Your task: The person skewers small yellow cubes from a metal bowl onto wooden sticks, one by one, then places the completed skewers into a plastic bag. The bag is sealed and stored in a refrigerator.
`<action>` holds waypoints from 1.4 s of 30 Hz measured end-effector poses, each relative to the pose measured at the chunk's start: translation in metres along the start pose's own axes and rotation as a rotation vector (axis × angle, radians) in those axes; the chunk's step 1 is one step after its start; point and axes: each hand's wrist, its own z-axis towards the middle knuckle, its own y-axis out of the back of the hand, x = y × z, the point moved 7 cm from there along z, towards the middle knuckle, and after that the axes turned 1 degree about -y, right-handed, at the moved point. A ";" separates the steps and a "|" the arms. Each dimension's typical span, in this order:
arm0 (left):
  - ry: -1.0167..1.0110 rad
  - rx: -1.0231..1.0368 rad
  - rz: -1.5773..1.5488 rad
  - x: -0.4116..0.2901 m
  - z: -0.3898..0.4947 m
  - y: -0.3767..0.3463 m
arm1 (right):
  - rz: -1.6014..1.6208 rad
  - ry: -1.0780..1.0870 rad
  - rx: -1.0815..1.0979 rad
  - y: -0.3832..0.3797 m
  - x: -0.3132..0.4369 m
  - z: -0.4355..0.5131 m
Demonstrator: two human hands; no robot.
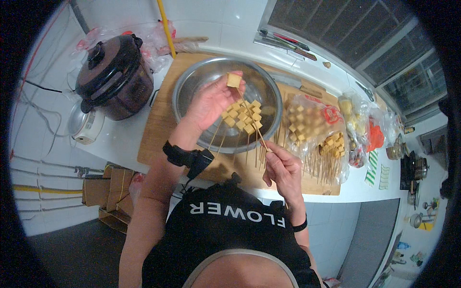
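Observation:
My left hand (216, 102) is raised over a wide steel bowl (179, 108), its fingers closed on a pale yellow tofu-like cube (234, 80). My right hand (282, 163) grips the lower part of a thin wooden skewer (260, 134), whose upper end reaches up to the cube. Whether the tip has gone into the cube cannot be told. Inside the bowl lie several skewered yellow cubes (242, 117), their sticks leaning over the near rim. To the right, a clear plastic bag (317, 115) with red print covers more skewered cubes (332, 144).
The bowl stands on a wooden cutting board (158, 126). A cleaver (286, 80) lies behind it. At the left are a dark pressure cooker (115, 82) and a small white scale (86, 129). Filled plastic bags (351, 111) sit on the right of the counter.

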 end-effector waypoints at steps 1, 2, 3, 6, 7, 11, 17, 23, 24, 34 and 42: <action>0.006 -0.013 -0.028 0.005 -0.001 -0.003 | 0.014 0.006 0.005 -0.002 0.001 0.002; 0.025 -0.003 0.046 0.010 -0.003 -0.007 | 0.018 -0.004 0.006 -0.002 0.001 0.005; 0.076 0.046 0.059 0.017 -0.005 -0.015 | 0.034 -0.006 0.016 -0.003 0.001 0.007; 0.168 0.073 0.072 0.037 -0.011 -0.026 | 0.139 0.028 0.007 0.000 0.007 0.020; 0.163 0.083 0.109 0.040 -0.012 -0.029 | 0.189 0.025 0.026 -0.001 0.009 0.023; 0.212 0.127 0.131 0.056 -0.018 -0.036 | 0.298 0.016 0.025 -0.002 0.009 0.035; 0.236 0.065 0.142 0.067 -0.021 -0.035 | 0.366 0.029 0.069 -0.004 0.004 0.041; 0.304 0.035 0.176 0.082 -0.024 -0.031 | 0.384 -0.055 -0.012 0.005 -0.013 0.047; 0.307 0.037 0.195 0.084 -0.024 -0.030 | 0.391 -0.061 -0.002 0.005 -0.015 0.048; 0.390 0.139 1.795 0.007 0.105 0.102 | 0.461 -0.157 -0.083 0.046 -0.027 0.059; 0.135 0.258 2.374 0.059 0.135 0.206 | 0.477 -0.176 -0.167 0.067 -0.039 0.064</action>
